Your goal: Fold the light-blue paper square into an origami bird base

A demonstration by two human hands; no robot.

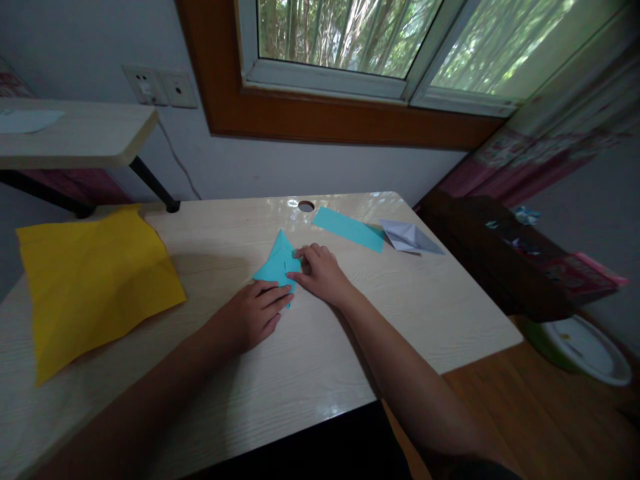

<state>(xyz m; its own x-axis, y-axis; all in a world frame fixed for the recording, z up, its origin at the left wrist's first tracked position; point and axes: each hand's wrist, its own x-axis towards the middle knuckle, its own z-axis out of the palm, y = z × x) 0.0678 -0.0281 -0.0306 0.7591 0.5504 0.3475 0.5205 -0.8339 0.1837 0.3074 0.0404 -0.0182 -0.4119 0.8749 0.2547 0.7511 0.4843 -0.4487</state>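
Observation:
A folded sheet of light-blue paper (pixel 278 264) lies on the table, with one corner pointing toward the window and creases across it. My left hand (pixel 257 313) rests over its lower left part, fingers stretched out flat and pressing on it. At its right edge is my right hand (pixel 323 272), thumb on the paper and index finger bent, gripping that edge. The lower part of the paper is partly covered by my left fingers.
A yellow sheet (pixel 100 280) lies at the left of the table (pixel 320 360). Toward the back right are a blue paper strip (pixel 347 228) and a folded white paper boat (pixel 407 235). A raised shelf (pixel 75 143) stands back left; a round basin (pixel 585 347) sits beyond the right edge.

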